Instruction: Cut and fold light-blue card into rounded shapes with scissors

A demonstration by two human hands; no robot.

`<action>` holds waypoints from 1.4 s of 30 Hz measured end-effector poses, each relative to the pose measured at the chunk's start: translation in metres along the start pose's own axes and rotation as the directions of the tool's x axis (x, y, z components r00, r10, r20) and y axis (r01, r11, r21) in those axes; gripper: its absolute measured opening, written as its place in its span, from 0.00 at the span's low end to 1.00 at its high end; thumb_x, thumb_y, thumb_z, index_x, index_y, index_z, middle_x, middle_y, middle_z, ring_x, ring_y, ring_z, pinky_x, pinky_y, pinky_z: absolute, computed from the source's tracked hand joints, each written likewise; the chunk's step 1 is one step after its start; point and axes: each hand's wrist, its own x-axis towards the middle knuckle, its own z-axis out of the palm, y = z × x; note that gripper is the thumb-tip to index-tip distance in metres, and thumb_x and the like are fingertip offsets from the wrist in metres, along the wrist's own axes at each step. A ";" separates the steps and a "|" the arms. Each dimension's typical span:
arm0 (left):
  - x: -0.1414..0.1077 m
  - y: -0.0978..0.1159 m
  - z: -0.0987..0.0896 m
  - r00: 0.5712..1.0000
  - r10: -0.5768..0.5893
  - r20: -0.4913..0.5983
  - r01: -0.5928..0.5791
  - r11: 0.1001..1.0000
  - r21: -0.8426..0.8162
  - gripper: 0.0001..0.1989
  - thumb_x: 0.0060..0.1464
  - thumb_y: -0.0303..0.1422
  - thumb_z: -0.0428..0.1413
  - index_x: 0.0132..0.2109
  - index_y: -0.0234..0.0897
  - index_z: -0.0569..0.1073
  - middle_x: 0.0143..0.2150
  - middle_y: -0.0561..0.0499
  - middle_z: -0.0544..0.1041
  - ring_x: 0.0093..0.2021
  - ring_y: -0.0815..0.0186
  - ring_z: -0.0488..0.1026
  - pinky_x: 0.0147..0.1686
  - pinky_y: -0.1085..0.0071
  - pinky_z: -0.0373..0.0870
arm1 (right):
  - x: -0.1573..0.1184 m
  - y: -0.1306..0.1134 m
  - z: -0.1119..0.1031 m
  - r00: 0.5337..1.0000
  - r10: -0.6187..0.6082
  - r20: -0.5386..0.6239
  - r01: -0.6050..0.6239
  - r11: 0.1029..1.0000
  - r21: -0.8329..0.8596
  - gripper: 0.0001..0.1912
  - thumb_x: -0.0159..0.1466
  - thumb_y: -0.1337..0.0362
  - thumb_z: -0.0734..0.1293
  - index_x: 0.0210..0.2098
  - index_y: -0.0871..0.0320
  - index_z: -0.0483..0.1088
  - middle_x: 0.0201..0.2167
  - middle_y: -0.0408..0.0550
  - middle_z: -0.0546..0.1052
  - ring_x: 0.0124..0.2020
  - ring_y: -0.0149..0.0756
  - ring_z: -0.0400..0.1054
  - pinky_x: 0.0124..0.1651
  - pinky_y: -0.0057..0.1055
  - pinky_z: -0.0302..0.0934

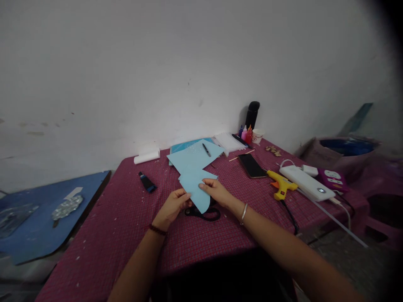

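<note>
Nearest my camera, the two forearms come in from the bottom edge, over the tabletop. At the centre of the frame, the left hand and right hand are nearly closed, thumbs against fingers, pinching a light-blue piece by its left and right edges above black-handled scissors. I judge it to be paper: almost weightless, flexible, easily creased or torn. I'd favour light pinches near opposite edges, leaving the rounded lower tip unpressed.
</note>
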 end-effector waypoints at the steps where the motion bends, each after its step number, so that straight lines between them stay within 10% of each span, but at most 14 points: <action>1: 0.000 -0.001 0.000 1.000 -0.001 0.002 0.001 1.000 0.011 0.12 0.44 0.35 0.65 0.32 0.29 0.76 0.25 0.48 0.75 0.23 0.70 0.69 0.26 0.73 0.65 | 0.000 0.000 0.000 1.000 -0.004 -0.011 0.004 1.000 0.009 0.24 0.54 0.42 0.68 0.24 0.58 0.63 0.20 0.37 0.61 0.22 0.27 0.51 0.25 0.25 0.47; 42: 0.002 -0.002 0.003 1.000 -0.008 0.013 0.008 1.000 -0.016 0.19 0.48 0.35 0.63 0.47 0.30 0.74 0.40 0.40 0.80 0.32 0.61 0.78 0.32 0.69 0.73 | 0.002 0.005 0.002 0.994 -0.024 0.105 0.033 0.995 -0.091 0.13 0.54 0.57 0.68 0.25 0.58 0.63 0.20 0.37 0.63 0.21 0.25 0.55 0.24 0.23 0.52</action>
